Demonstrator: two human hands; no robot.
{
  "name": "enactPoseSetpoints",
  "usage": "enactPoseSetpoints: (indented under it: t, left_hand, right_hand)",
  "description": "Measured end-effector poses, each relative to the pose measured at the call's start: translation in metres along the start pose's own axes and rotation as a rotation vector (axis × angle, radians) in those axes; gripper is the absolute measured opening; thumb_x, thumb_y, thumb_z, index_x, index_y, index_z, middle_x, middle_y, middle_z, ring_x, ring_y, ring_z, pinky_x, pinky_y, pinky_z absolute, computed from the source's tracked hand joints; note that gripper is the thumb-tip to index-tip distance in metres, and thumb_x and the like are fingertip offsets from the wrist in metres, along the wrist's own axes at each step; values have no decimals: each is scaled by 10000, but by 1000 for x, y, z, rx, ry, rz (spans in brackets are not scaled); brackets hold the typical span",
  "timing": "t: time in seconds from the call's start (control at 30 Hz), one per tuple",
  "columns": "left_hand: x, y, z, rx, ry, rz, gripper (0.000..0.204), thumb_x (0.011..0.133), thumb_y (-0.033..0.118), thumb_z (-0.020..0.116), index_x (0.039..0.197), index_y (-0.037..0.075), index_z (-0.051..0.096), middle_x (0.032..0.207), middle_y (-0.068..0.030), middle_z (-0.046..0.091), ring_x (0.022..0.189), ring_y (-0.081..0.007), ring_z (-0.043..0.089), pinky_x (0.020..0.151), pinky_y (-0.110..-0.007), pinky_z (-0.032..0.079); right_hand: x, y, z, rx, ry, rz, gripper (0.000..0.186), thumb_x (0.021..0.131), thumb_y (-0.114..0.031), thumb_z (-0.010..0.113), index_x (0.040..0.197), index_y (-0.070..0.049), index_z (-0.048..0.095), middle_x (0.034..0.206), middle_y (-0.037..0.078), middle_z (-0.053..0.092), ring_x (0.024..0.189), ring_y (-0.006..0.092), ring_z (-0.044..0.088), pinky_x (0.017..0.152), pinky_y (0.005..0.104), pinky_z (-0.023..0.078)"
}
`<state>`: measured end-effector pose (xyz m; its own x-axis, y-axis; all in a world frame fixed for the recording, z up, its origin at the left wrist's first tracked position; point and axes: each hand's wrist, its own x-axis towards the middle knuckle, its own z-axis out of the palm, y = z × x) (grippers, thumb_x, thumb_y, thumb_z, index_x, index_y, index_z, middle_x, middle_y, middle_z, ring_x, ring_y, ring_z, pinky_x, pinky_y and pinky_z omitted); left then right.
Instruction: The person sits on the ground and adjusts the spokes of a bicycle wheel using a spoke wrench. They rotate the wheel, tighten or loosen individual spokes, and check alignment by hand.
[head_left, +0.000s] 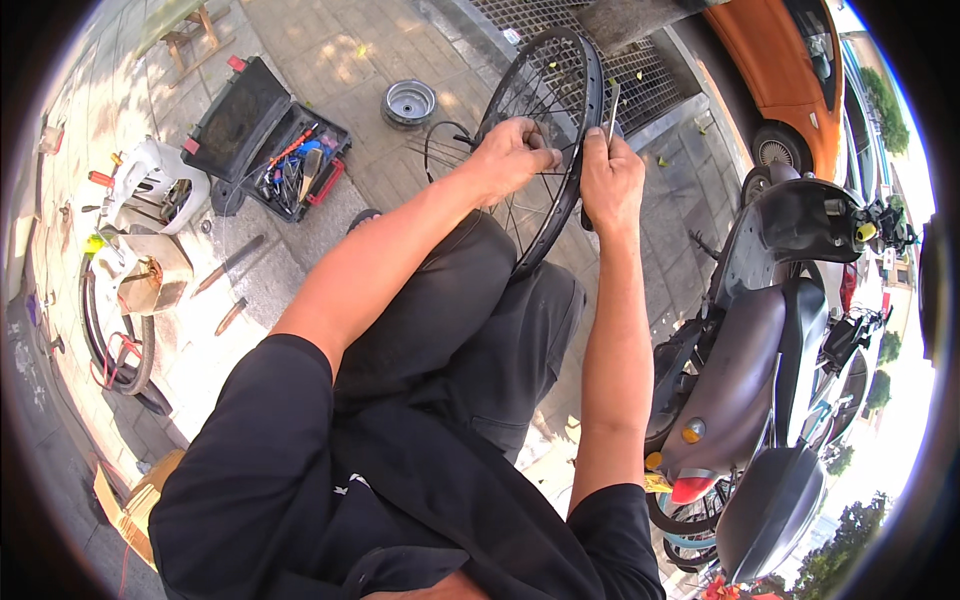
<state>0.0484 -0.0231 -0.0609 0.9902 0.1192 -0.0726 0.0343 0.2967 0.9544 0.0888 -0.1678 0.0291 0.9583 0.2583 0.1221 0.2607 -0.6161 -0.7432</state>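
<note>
A bicycle wheel point(548, 235) with a black rim and thin spokes stands tilted in front of my knees. My left hand point(512, 162) is closed in a pinch on the near side of the spokes, just inside the rim. What its fingers hold is too small to make out. At the rim's right side, my right hand point(612, 187) grips a slim tool, its silver metal shaft point(614, 108) pointing up past the thumb. The tool's exact kind is unclear. The hub is largely hidden behind my left hand.
An open black toolbox point(268, 140) with hand tools lies to the left. A round metal wheel part point(409, 103) sits beyond it. Far left are a white container point(160, 185) and tyres point(100, 335). A parked scooter point(745, 370) stands right, an orange car point(785, 65) behind it.
</note>
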Motion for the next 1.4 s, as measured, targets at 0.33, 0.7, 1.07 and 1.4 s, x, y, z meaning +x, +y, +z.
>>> enactPoseSetpoints:
  t: [0.33,0.7,1.07,1.4]
  left_hand:
    - [5,-12,-1,42,69,5,224,799,117,821,830,6,629,757,4,519,700,-115,484,562,-315,402]
    - [-4,4,-1,20,137,-170,270,809,110,756,996,-52,646,906,-117,642,874,-212,607,759,-382,497]
    - [-3,38,-18,384,-57,-419,364,846,276,747,904,-81,703,856,-128,655,821,-220,593,724,-409,480]
    - [-36,10,-38,554,77,-173,432,959,373,693,943,-59,694,762,-86,594,729,-185,555,680,-382,467]
  right_hand:
    - [2,2,0,91,-64,81,369,1016,-310,611,906,36,677,671,134,610,626,217,605,623,385,491]
    - [-44,26,-14,469,-472,403,242,940,-231,737,945,5,685,664,-1,564,520,96,527,486,274,448]
    - [-40,29,-17,271,-563,191,199,888,-211,738,943,-22,706,670,-15,590,541,83,560,523,277,448]
    - [-36,28,-8,413,-580,191,77,892,-86,687,901,-10,696,680,-2,612,531,87,563,522,266,452]
